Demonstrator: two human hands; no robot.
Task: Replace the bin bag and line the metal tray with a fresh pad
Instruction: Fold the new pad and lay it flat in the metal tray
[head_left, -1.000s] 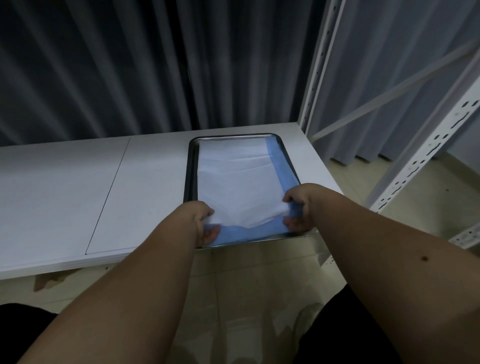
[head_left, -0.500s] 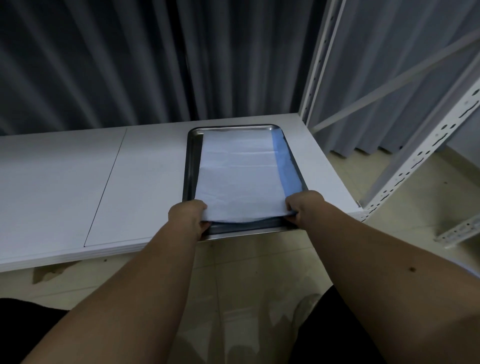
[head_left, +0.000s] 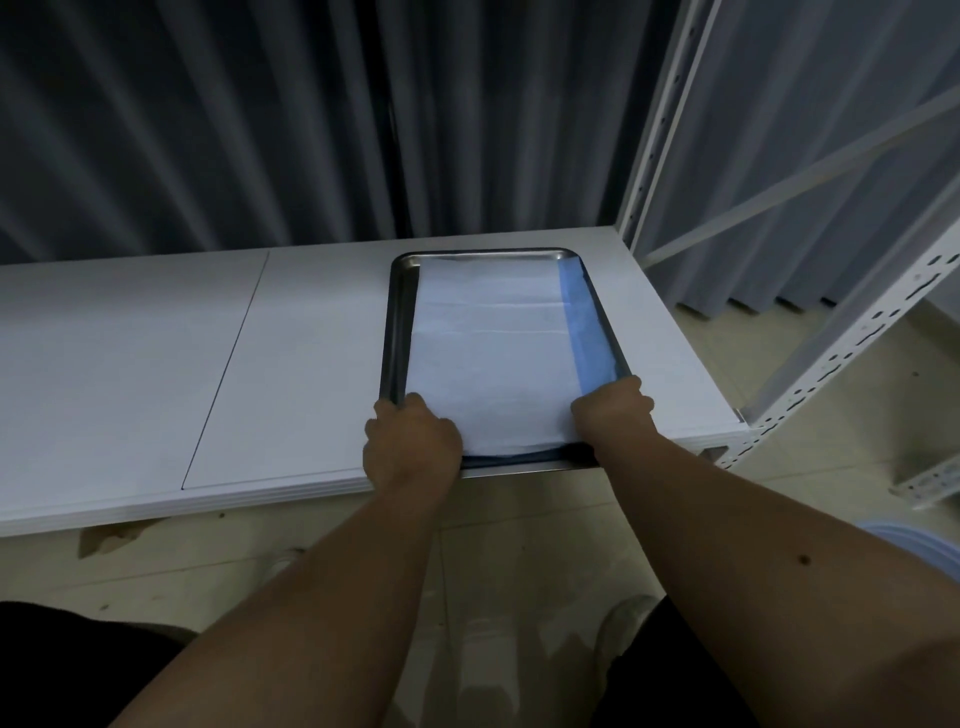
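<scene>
The pad (head_left: 493, 358) lies in the metal tray (head_left: 397, 332), its near corners seemingly gripped by curled left hand (head_left: 413, 441) and right hand (head_left: 613, 410).

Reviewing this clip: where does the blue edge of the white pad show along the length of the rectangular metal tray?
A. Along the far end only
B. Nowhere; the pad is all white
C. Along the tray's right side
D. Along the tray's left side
C: the white pad shows its blue strip along the right side of the rectangular metal tray.
</scene>
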